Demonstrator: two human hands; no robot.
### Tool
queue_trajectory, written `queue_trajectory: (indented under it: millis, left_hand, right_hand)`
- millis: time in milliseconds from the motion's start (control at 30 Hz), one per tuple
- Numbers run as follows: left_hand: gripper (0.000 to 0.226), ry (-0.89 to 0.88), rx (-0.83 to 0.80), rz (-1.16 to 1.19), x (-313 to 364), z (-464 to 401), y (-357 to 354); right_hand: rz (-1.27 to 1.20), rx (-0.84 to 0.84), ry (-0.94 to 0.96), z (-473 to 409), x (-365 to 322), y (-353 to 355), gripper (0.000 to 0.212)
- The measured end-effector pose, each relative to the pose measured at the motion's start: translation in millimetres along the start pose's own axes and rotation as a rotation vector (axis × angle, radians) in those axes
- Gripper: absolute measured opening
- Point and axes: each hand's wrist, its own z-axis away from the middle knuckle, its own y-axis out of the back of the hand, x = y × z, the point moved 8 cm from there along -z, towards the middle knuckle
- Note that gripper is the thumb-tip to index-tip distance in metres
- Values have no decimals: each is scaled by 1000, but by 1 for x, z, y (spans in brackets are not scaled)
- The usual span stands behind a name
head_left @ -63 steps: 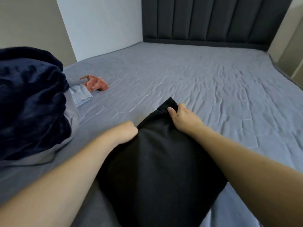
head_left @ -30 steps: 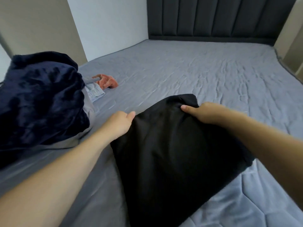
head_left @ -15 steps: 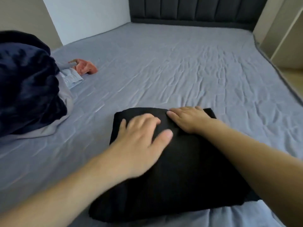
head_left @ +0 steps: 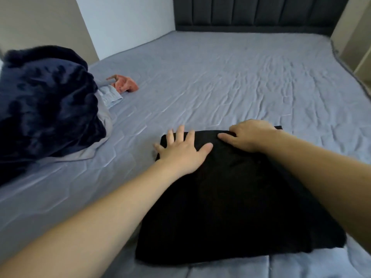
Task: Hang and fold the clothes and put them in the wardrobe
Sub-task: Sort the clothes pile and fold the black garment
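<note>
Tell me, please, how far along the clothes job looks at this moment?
Done: the black garment lies folded into a flat rectangle on the bed. In hand: the left hand presses flat on its far edge, and the right hand rests at the far corner. Left: the pile and the orange cloth lie unfolded, and no wardrobe is in view, so nothing looks put away.

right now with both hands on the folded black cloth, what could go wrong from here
1. The left hand lies flat with spread fingers near the far left corner of the black cloth; lifting from there could let the fold fall open.
2. The right hand covers the far edge, so any bunching under it is hidden.
3. The near right corner looks uneven, so the fold may not stack neatly.
</note>
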Motion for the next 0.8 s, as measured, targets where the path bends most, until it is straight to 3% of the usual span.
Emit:
queue_trajectory:
  millis: [67, 133, 300, 567, 800]
  left_hand:
    - [67, -96, 77, 14, 29, -26, 10]
    - [40, -238, 173, 55, 52, -37, 11]
    - [42, -310, 466, -44, 40, -43, -6]
    - [45, -213, 421, -67, 28, -70, -21]
    - [44, -205, 431, -61, 34, -54, -13]
  right_hand:
    - [-142, -140, -2, 5, 18, 3, 57]
    - [-286, -156, -13, 15, 36, 3, 55]
    - [-577, -82, -47, 20, 46, -35, 55]
    - [-509, -322, -100, -4, 52, -45, 60]
    - [-705, -430, -69, 35, 69, -20, 44]
